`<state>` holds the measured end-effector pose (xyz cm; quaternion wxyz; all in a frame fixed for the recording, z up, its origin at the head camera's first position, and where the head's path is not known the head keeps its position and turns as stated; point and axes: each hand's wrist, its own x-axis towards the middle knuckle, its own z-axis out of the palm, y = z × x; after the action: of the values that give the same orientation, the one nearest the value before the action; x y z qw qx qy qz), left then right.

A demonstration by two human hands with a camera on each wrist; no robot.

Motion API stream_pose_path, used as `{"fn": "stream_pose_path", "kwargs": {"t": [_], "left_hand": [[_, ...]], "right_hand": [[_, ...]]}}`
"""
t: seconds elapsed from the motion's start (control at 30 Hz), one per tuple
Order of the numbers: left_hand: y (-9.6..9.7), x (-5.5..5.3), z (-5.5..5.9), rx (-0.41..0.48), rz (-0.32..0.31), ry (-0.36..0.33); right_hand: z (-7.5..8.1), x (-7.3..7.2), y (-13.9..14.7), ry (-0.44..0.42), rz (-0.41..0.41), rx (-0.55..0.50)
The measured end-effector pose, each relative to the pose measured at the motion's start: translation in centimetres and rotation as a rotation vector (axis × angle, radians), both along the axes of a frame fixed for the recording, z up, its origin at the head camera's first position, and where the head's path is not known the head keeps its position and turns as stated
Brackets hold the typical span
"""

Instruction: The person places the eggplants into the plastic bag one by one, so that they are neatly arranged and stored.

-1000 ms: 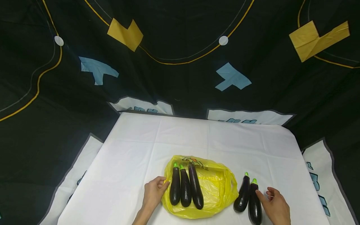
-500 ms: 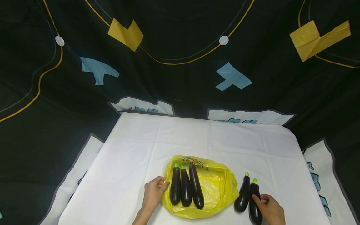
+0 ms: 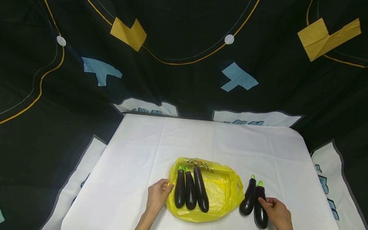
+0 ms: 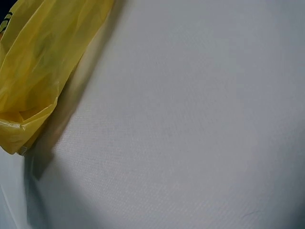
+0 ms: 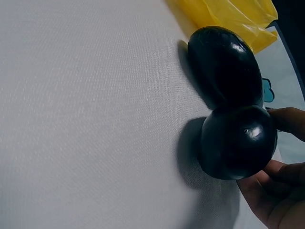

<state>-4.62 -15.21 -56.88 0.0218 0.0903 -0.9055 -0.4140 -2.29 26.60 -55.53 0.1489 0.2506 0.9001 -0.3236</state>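
Note:
A yellow plastic bag [image 3: 221, 188] lies spread on the white cloth, with three dark eggplants [image 3: 190, 191] side by side on its left part. My left hand [image 3: 156, 195] pinches the bag's left edge between thumb and fingers. To the right of the bag lie two more eggplants with green stem ends. My right hand [image 3: 276, 210] grips the outer eggplant [image 3: 260, 217] around its middle, thumb on top. Its neighbour, another eggplant [image 3: 248, 201], lies close to the bag's right edge. In the right wrist view the rounded ends of both show, with fingers [image 5: 288, 119] around the nearer one.
The table [image 3: 138, 150] wears a creased white cloth. Behind it hangs a black curtain [image 3: 184, 86] with yellow and blue shapes. White printed panels [image 3: 256, 118] edge the table's back and sides.
My right hand has moved left from beside the outer eggplant and taken hold of it. The left hand keeps its pinch on the bag, and the eggplants lie where they were.

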Motion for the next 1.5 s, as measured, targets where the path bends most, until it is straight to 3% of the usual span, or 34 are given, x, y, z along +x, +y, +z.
{"fn": "stream_pose_path", "kwargs": {"t": [0.5,0.83,1.0,1.23,1.5], "left_hand": [[0.3,0.1,0.1,0.017,0.063,0.107],[0.3,0.3,0.2,0.033,0.068,0.117],[0.2,0.4,0.0,0.036,0.067,0.114],[0.3,0.6,0.0,0.06,0.072,0.134],[0.5,0.7,0.1,0.093,0.114,0.185]], "right_hand": [[-0.2,0.2,-0.1,-0.032,-0.041,-0.003],[-0.1,0.4,-0.2,-0.029,-0.05,0.002],[0.7,0.4,-0.2,-0.003,-0.065,0.005],[2.4,0.2,0.1,0.006,0.009,-0.034],[3.9,-0.4,-1.6,0.034,-0.046,-0.066]]}}
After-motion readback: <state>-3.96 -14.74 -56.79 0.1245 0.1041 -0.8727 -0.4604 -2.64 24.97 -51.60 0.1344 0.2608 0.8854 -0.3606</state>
